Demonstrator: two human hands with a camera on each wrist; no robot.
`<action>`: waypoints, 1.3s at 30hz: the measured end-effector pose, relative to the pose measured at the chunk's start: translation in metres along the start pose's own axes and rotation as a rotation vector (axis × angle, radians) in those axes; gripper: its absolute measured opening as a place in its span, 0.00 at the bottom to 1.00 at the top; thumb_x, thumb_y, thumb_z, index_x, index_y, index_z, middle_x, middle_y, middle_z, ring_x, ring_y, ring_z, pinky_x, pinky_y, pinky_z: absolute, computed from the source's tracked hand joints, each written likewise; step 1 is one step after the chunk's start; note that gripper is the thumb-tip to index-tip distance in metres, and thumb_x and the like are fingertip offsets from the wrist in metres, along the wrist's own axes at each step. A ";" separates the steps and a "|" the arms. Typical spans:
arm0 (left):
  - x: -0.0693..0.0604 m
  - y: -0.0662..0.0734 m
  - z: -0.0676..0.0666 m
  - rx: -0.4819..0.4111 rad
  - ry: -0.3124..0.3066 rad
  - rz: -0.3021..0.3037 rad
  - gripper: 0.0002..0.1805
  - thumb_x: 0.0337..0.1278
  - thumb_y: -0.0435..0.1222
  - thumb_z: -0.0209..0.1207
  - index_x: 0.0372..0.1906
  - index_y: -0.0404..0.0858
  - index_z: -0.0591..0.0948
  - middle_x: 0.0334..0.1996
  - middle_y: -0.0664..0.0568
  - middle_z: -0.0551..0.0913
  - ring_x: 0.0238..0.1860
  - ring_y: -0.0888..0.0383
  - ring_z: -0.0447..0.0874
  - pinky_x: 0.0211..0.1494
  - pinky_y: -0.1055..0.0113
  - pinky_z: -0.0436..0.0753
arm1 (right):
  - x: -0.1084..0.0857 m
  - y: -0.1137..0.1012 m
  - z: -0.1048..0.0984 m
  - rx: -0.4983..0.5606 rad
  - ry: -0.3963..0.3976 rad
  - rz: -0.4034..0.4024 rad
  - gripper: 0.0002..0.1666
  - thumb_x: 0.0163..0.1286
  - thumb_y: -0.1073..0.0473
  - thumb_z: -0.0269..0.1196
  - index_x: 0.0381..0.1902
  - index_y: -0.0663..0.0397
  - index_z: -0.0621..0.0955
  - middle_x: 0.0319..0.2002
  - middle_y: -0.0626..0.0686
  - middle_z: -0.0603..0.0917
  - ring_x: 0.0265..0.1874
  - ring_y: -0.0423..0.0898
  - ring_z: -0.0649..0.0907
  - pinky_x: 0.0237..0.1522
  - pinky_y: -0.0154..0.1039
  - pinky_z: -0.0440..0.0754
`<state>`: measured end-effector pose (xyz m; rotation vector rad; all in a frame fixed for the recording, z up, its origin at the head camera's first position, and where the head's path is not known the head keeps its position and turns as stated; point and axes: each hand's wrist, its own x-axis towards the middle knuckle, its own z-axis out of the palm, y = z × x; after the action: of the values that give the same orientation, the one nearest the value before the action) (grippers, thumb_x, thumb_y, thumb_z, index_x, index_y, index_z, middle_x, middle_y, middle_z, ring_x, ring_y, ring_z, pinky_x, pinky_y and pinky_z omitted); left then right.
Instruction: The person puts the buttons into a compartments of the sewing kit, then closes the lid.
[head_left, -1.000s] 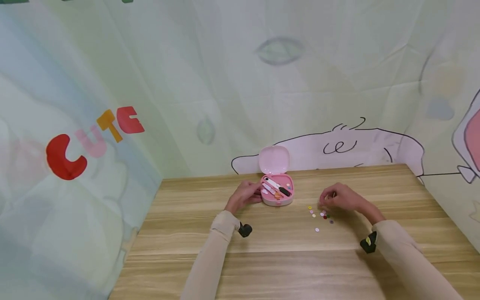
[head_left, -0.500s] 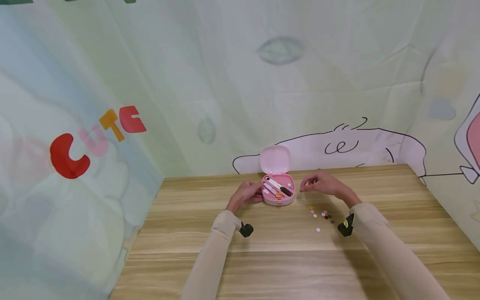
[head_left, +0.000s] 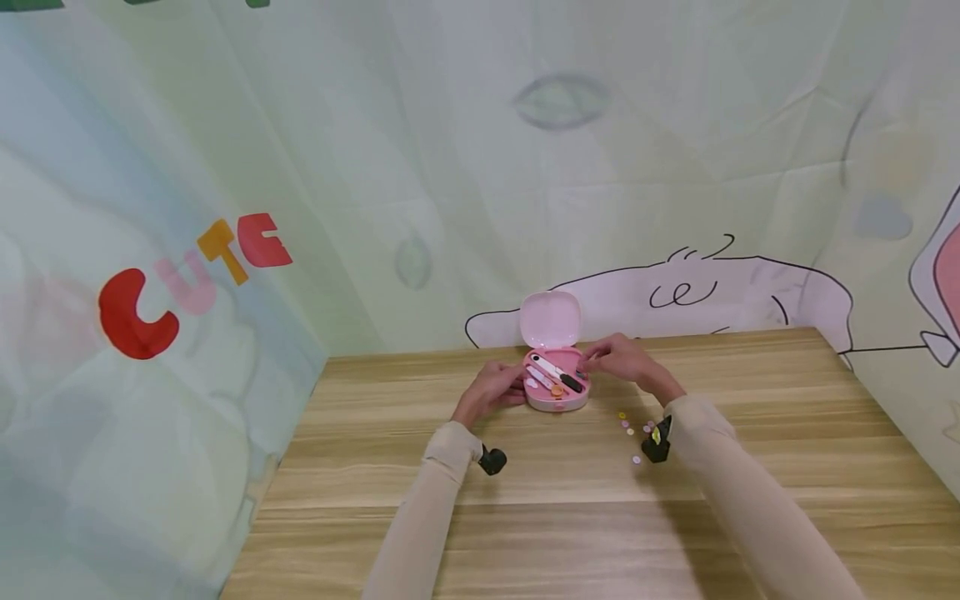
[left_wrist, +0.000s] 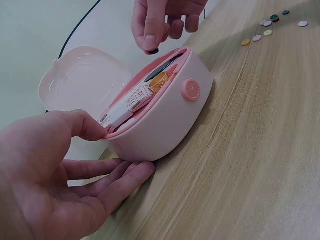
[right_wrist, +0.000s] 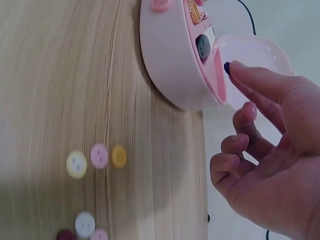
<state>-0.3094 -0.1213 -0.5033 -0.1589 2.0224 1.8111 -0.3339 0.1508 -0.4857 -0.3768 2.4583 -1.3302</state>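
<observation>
A pink sewing box (head_left: 557, 406) stands near the table's back edge, its lid (head_left: 551, 320) raised. My left hand (head_left: 491, 392) grips its left side; in the left wrist view the thumb is on the rim and the fingers lie low against the wall. Between right thumb and index finger I pinch a small dark button (right_wrist: 227, 68). That right hand (head_left: 624, 362) is over the box's right compartment, with the button just above the rim. Inside lie a strip printed with numbers (left_wrist: 139, 98), an orange-gold piece (left_wrist: 159, 81) and a dark-ended slim tool (head_left: 570, 382).
Several loose buttons, including a yellow button (right_wrist: 118, 156), a pink button (right_wrist: 99, 156) and a white button (head_left: 636, 460), lie on the wooden table (head_left: 555, 533) right of the box. Close behind the box hangs a printed cloth backdrop (head_left: 450, 208).
My right hand has moved left and away from me, from the loose buttons to the box, carrying the dark button. The left hand stays on the box.
</observation>
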 end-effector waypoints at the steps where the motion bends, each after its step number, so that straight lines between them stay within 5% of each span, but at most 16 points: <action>1: 0.000 0.000 0.000 -0.001 0.001 0.002 0.14 0.72 0.34 0.54 0.48 0.26 0.83 0.38 0.44 0.84 0.35 0.57 0.83 0.48 0.62 0.90 | 0.002 -0.002 0.001 0.001 0.007 0.010 0.13 0.72 0.56 0.68 0.49 0.56 0.89 0.43 0.54 0.85 0.45 0.53 0.75 0.45 0.44 0.73; 21: 0.002 0.000 -0.001 0.009 -0.013 -0.003 0.19 0.78 0.39 0.54 0.53 0.25 0.82 0.41 0.43 0.84 0.37 0.57 0.84 0.49 0.62 0.89 | 0.009 -0.005 0.012 0.059 0.085 0.077 0.17 0.74 0.55 0.67 0.56 0.56 0.87 0.51 0.58 0.83 0.47 0.54 0.73 0.43 0.42 0.70; 39: 0.001 0.002 -0.001 0.014 0.002 -0.010 0.19 0.77 0.39 0.54 0.54 0.25 0.82 0.42 0.42 0.85 0.38 0.56 0.84 0.49 0.63 0.89 | -0.037 0.028 -0.037 -0.136 0.074 -0.075 0.21 0.73 0.53 0.69 0.57 0.59 0.85 0.41 0.55 0.81 0.38 0.51 0.75 0.34 0.41 0.73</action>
<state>-0.3108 -0.1217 -0.5019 -0.1671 2.0314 1.7909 -0.3167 0.2078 -0.4846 -0.4644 2.6286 -1.2303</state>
